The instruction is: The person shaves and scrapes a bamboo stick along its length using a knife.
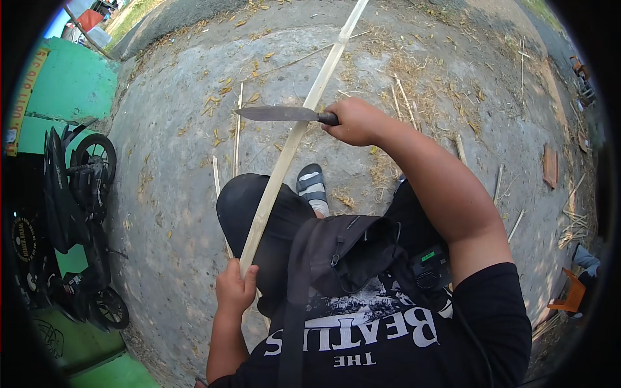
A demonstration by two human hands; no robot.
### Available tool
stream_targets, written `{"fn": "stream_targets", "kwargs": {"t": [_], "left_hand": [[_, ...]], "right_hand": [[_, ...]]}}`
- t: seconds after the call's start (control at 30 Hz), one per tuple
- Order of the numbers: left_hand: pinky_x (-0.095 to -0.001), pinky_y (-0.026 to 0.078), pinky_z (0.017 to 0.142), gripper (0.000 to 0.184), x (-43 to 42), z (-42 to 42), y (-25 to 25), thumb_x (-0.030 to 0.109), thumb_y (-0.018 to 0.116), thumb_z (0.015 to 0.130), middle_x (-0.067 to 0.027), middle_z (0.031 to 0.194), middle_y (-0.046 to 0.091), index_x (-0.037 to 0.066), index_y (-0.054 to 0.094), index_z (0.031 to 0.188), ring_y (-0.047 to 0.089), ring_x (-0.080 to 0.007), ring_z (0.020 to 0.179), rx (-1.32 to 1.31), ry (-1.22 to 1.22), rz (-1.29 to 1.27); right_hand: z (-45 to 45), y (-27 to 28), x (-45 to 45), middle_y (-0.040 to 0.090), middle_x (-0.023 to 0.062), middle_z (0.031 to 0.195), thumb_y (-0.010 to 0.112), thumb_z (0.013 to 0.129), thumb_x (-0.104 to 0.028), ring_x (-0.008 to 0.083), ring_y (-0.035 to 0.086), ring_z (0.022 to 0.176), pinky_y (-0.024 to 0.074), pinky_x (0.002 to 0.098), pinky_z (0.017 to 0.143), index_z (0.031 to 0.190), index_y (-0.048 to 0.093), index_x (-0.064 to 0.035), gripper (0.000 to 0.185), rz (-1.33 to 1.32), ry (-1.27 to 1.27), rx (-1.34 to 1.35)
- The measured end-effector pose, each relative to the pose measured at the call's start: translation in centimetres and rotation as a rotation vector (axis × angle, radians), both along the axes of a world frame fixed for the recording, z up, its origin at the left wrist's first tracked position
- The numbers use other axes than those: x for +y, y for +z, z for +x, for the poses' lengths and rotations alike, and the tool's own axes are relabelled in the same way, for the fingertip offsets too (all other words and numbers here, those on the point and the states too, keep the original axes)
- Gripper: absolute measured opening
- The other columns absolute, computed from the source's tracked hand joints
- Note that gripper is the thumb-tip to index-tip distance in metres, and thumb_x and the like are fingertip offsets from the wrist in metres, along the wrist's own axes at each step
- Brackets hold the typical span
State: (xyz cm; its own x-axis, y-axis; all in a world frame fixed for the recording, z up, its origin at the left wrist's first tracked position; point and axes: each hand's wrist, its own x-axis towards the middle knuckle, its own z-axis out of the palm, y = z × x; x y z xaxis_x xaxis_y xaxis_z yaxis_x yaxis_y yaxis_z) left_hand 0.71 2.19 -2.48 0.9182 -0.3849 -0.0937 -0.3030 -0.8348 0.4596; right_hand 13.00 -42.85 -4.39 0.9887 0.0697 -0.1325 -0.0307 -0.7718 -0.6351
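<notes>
A long pale bamboo strip [279,171] runs slantwise from low beside my left knee up to the top edge of the view. Its near end is gripped by my left hand [235,284], with the thumb laid along it. My right hand [354,121] is closed round the dark handle of a knife [275,114]. The broad grey blade points left and crosses over the strip about midway along. From this angle I cannot tell how deep the edge sits in the bamboo, if at all.
Bamboo pieces [238,126] and dry leaves [424,71] litter the concrete ground [174,194]. A black motorcycle [65,187] stands at left by a green wall [81,81]. A brick-like block [550,165] lies right. An orange chair [569,291] is near another person's leg [585,260].
</notes>
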Motion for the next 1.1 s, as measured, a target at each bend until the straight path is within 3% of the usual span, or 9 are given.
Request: {"fn": "stream_targets", "kwargs": {"t": [0.07, 0.17, 0.4, 0.53, 0.63, 0.77, 0.9, 1.1], "left_hand": [[-0.0515, 0.051, 0.057, 0.044, 0.0, -0.1, -0.8, 0.042, 0.069, 0.101, -0.0241, 0.068, 0.062, 0.0, 0.059, 0.091, 0.066, -0.0488, 0.065, -0.047, -0.001, -0.014], [-0.0501, 0.052, 0.057, 0.042, -0.4, -0.6, -1.3, 0.042, 0.069, 0.101, -0.0228, 0.068, 0.063, 0.001, 0.061, 0.094, 0.067, -0.0471, 0.065, -0.106, 0.004, -0.03], [-0.0487, 0.053, 0.056, 0.04, -0.4, -0.6, -1.0, 0.04, 0.07, 0.1, -0.0213, 0.068, 0.064, 0.001, 0.062, 0.094, 0.068, -0.0453, 0.064, -0.133, 0.008, 0.024], [-0.0488, 0.052, 0.056, 0.041, -1.0, -0.7, -1.0, 0.041, 0.07, 0.101, -0.0203, 0.067, 0.064, 0.002, 0.062, 0.092, 0.068, -0.0447, 0.063, -0.119, 0.034, -0.032], [-0.0483, 0.052, 0.055, 0.042, -1.2, -0.7, -1.5, 0.042, 0.069, 0.101, -0.0196, 0.067, 0.063, 0.003, 0.06, 0.091, 0.067, -0.0441, 0.062, -0.178, 0.035, -0.061], [-0.0474, 0.051, 0.055, 0.041, -1.4, -0.6, -1.2, 0.041, 0.069, 0.102, -0.019, 0.066, 0.063, 0.003, 0.059, 0.09, 0.068, -0.0434, 0.062, -0.126, 0.043, -0.085], [-0.048, 0.051, 0.056, 0.041, -1.6, -0.7, -0.9, 0.04, 0.069, 0.102, -0.0193, 0.066, 0.063, 0.002, 0.059, 0.091, 0.067, -0.0441, 0.062, -0.124, 0.049, -0.078], [-0.049, 0.051, 0.057, 0.041, -1.8, 0.2, -0.5, 0.04, 0.069, 0.102, -0.0207, 0.068, 0.064, 0.002, 0.06, 0.091, 0.067, -0.0462, 0.065, -0.111, 0.067, -0.039]], "right_hand": [[-1.1, 1.1, 0.8, 0.073, 0.021, 0.088, 0.07, 0.094, -0.029, 0.0418, 0.071, 0.088, 0.0538, 0.0515, 0.078, 0.096, 0.075, -0.0064, 0.024, -0.026, 0.065, -0.035], [0.1, 0.9, 0.0, 0.076, 0.0193, 0.099, 0.068, 0.091, -0.028, 0.0387, 0.072, 0.098, 0.0564, 0.0504, 0.087, 0.103, 0.078, -0.0097, 0.024, -0.16, 0.098, 0.116], [-0.4, 1.9, 1.8, 0.076, 0.0176, 0.097, 0.067, 0.089, -0.024, 0.0376, 0.072, 0.098, 0.057, 0.05, 0.087, 0.103, 0.078, -0.0127, 0.022, -0.117, 0.086, 0.08], [-0.1, 0.3, 1.1, 0.074, 0.0179, 0.089, 0.07, 0.089, -0.027, 0.0406, 0.071, 0.09, 0.0549, 0.052, 0.078, 0.095, 0.075, -0.0106, 0.018, -0.209, 0.098, 0.0], [1.0, -0.5, -0.8, 0.074, 0.0183, 0.089, 0.07, 0.091, -0.028, 0.0403, 0.071, 0.09, 0.0547, 0.0522, 0.079, 0.096, 0.075, -0.0101, 0.02, -0.156, -0.032, 0.035], [-0.6, 0.3, 1.2, 0.074, 0.019, 0.09, 0.069, 0.093, -0.03, 0.0404, 0.071, 0.091, 0.055, 0.0519, 0.08, 0.097, 0.075, -0.0104, 0.021, -0.113, 0.069, 0.025], [-0.2, 2.6, 2.0, 0.077, 0.0153, 0.105, 0.064, 0.088, -0.02, 0.0343, 0.073, 0.104, 0.0577, 0.048, 0.09, 0.108, 0.079, -0.0135, 0.026, -0.321, 0.079, 0.189], [1.3, 0.6, 1.9, 0.077, 0.017, 0.105, 0.064, 0.086, -0.022, 0.0361, 0.073, 0.103, 0.058, 0.0486, 0.089, 0.107, 0.079, -0.0106, 0.028, -0.262, 0.006, 0.174]]}}
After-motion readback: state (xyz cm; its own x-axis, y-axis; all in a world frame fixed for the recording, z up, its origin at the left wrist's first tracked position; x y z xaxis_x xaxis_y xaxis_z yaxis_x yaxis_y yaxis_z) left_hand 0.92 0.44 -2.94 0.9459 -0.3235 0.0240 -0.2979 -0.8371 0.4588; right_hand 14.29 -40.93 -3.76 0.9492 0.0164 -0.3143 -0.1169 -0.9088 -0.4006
